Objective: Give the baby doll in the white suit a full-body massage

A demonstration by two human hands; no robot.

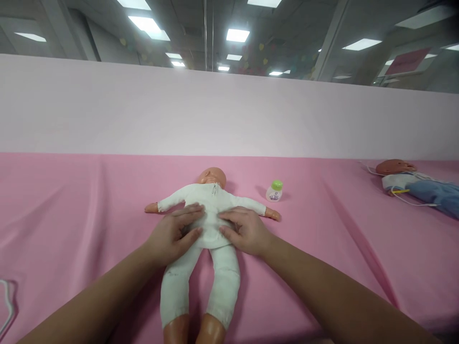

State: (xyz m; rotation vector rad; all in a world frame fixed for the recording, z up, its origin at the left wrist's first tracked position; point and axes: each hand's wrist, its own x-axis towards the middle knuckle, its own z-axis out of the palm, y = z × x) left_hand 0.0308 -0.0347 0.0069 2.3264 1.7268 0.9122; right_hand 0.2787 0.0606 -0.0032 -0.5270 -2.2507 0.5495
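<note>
A baby doll (211, 193) with a white cloth body lies on the pink sheet, its head toward the wall and its legs toward me. The head is turned so the face is not visible. My left hand (178, 231) rests on the left side of the doll's torso, thumb and fingers apart. On the right side of the torso lies my right hand (247, 229), its thumb spread from the fingers. Both hands touch the white cloth without gripping anything visible. A small clear bottle (274, 191) with a green cap stands beyond the doll's right-hand arm.
The pink sheet (315, 277) has folds at both sides. A second doll (430, 188) in blue and white, with thin tubing, lies at the far right. A white cord (7, 306) shows at the left edge. Behind stands a white wall (229, 114) with windows above.
</note>
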